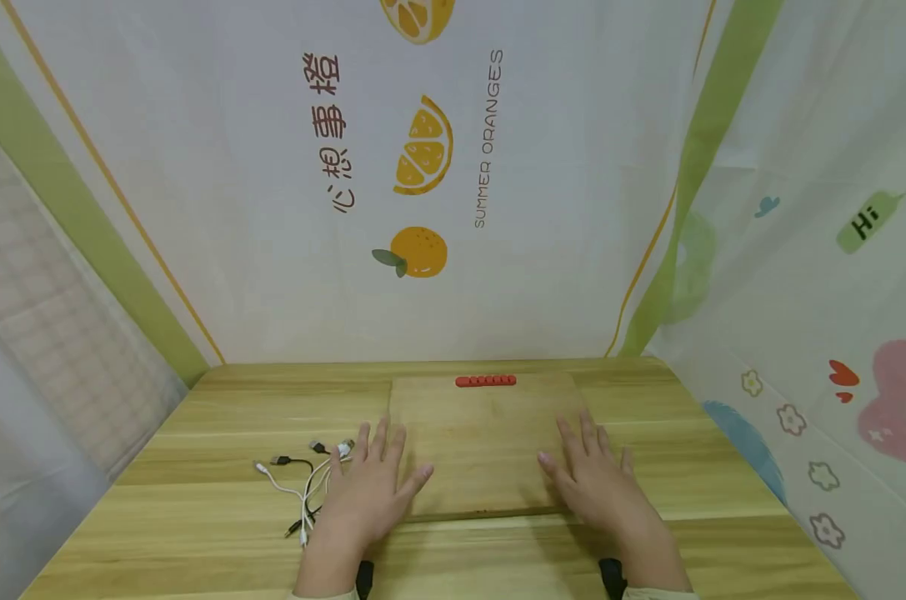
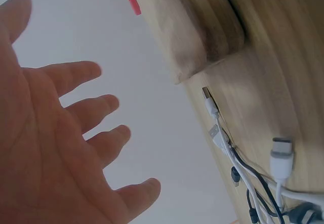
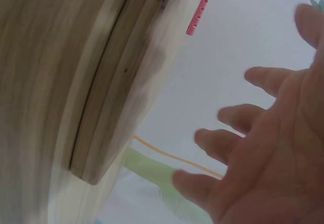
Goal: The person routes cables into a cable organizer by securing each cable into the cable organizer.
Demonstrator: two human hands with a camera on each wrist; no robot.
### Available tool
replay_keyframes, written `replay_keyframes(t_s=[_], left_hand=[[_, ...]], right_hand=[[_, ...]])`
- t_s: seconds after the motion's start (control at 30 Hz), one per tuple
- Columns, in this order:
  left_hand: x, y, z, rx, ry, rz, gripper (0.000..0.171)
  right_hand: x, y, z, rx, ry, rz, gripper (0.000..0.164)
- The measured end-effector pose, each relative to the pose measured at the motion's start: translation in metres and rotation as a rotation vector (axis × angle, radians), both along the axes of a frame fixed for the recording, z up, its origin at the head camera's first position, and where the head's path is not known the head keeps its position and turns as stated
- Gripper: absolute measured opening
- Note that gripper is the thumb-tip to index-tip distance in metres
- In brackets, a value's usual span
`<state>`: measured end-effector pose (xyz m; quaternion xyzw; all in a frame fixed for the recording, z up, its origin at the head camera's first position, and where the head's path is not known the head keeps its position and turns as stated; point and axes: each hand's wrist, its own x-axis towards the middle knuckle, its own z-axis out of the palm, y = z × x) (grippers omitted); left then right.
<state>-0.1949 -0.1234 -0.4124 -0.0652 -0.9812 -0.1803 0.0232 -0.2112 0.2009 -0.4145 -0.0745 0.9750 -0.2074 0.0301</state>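
Both hands hover with fingers spread over the near part of a wooden board (image 1: 490, 450). My left hand (image 1: 370, 492) is at the board's left edge, close beside a loose bunch of white and black USB cables (image 1: 306, 492); its palm and fingers hold nothing in the left wrist view. Over the board's right edge is my right hand (image 1: 598, 483), palm bare in the right wrist view. A red strip with a row of small notches (image 1: 486, 381) lies along the board's far edge, away from both hands.
The board rests on a wood-grain table (image 1: 235, 408). Behind it hangs a white cloth (image 1: 558, 208) printed with oranges and lettering; another printed cloth (image 1: 813, 317) closes off the right side. A pale checked cloth (image 1: 47, 250) hangs at the left.
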Motion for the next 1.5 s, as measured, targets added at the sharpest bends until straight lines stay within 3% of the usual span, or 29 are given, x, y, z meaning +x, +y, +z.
replay_keyframes(t_s=[0.17,0.37,0.6,0.87,1.5], left_hand=[[-0.001,0.001,-0.001,-0.011,-0.013,-0.015,0.077],[-0.002,0.001,-0.002,-0.042,-0.053,-0.040,0.082],[-0.001,0.004,-0.012,-0.018,-0.109,-0.075,0.078],[-0.003,0.002,-0.012,0.021,-0.116,-0.087,0.075],[-0.007,0.004,-0.009,-0.004,-0.125,-0.084,0.074]], right_hand=[[0.000,0.002,-0.004,0.002,-0.028,0.005,0.080],[-0.001,0.006,-0.007,-0.009,-0.095,0.007,0.079],[-0.002,0.008,-0.013,0.011,-0.152,-0.010,0.078],[-0.002,0.006,-0.014,0.034,-0.136,0.002,0.073],[-0.005,0.006,-0.008,0.032,-0.131,0.027,0.064]])
